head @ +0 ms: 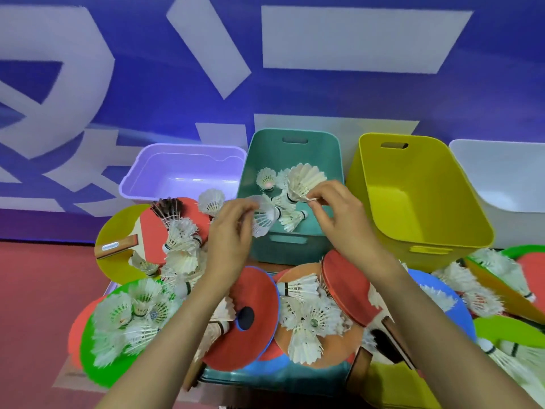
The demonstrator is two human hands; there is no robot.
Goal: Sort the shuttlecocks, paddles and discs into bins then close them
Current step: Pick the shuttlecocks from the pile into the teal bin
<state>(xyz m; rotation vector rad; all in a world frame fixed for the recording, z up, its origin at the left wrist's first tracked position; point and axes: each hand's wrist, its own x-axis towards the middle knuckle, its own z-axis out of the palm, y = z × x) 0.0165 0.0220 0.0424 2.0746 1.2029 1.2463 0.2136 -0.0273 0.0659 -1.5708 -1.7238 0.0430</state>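
Drop imminent over the teal bin (295, 134) as sorting proceeds.

The left hand (233, 231) grips one shuttlecock (263, 219) and the right hand (339, 214) pinches a second shuttlecock (303, 180) by its feathers, both above the bin where others lie. Release looks next, then a reach back to the paddles (348, 287) and discs (253, 335) heaped below. The purple bin (182, 149) and yellow bin (413, 202) crowd either side; open room lies overhead.

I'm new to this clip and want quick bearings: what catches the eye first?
The left hand and right hand meet over the teal bin at centre, each pinching a white shuttlecock. In front sprawls a heap of coloured discs, red paddles and more shuttlecocks.
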